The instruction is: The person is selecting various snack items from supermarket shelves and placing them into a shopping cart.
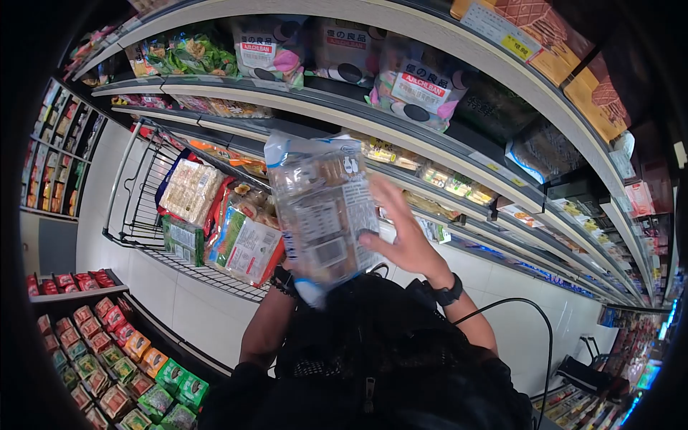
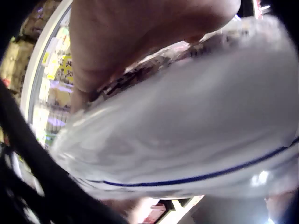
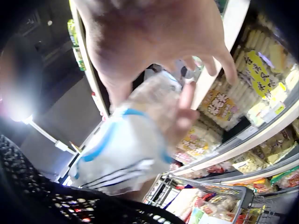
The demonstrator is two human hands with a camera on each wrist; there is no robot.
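A clear plastic food packet [image 1: 315,208] with blue edging and white printing is held up in front of the chest. Brownish pieces show through its film. My left hand [image 2: 145,39] grips the packet, mostly hidden behind it in the head view; its fingers [image 3: 183,116] curl against the film in the right wrist view. At the packet's other side is my right hand [image 1: 403,233], its fingers stretched out and spread, the thumb right at the printed edge. White film with a dark blue line fills much of the left wrist view.
A wire shopping cart [image 1: 136,240] stands at the left, holding a pale block-like packet [image 1: 190,192] and a red-edged bag [image 1: 247,244]. Long store shelves [image 1: 315,93] with bagged foods run along the front. More small packets [image 1: 115,358] fill a display at lower left.
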